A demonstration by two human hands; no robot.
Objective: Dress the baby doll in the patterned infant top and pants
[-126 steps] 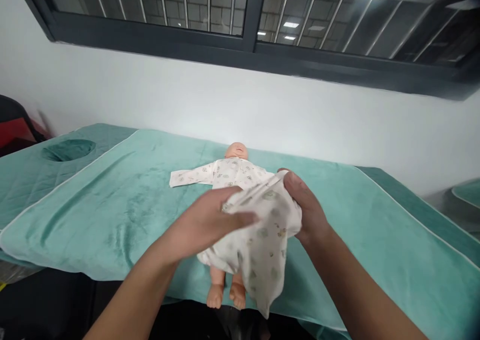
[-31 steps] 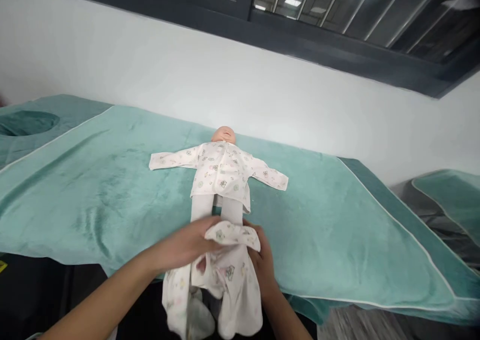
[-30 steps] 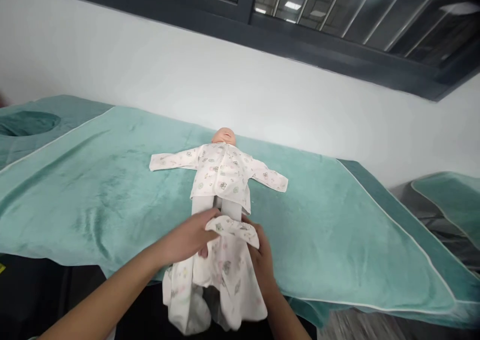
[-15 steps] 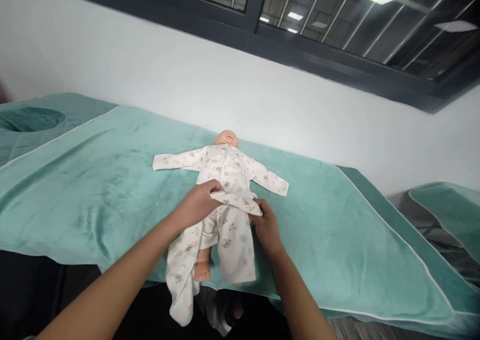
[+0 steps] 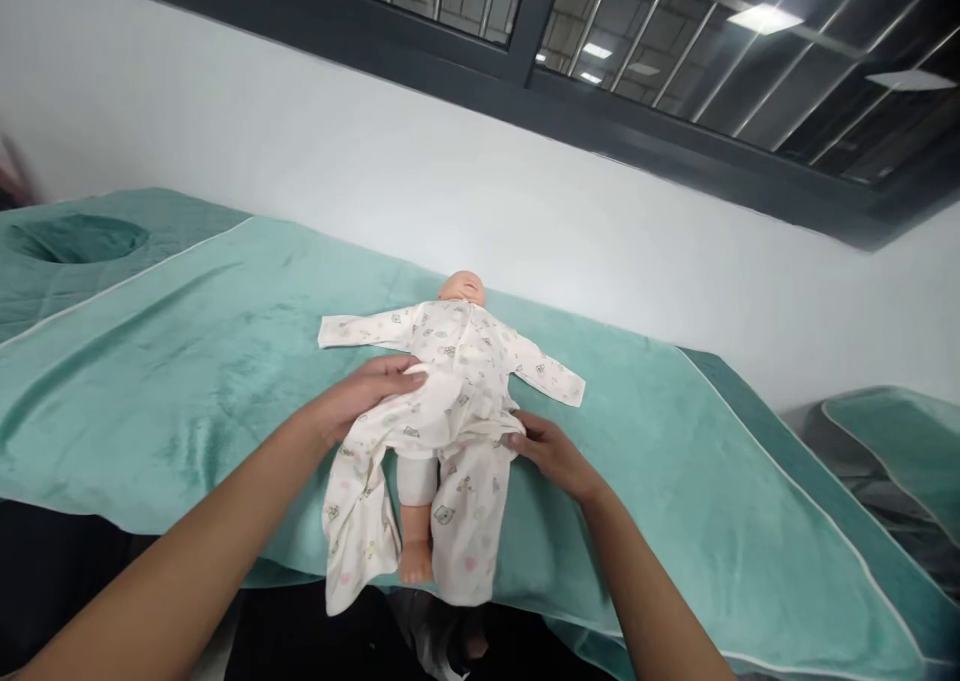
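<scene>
A baby doll (image 5: 465,287) lies on its back on a teal towel (image 5: 187,361), dressed in a white printed top (image 5: 465,346) with sleeves spread out. White printed trousers (image 5: 457,481) sit at its waist; one bare leg and foot (image 5: 415,551) show between the trouser legs, and the left trouser leg hangs empty. My left hand (image 5: 360,396) grips the waistband at the doll's left hip. My right hand (image 5: 547,451) pinches the waistband at the other hip.
The towel covers a padded table with a face hole (image 5: 75,239) at the far left. A white wall and a dark-framed window (image 5: 525,21) stand behind. Another teal-covered table (image 5: 900,441) is at the right. The table's near edge drops to a dark floor.
The trousers have come up from the doll's feet to its waist. Both hands moved away from me along the doll's legs with the waistband.
</scene>
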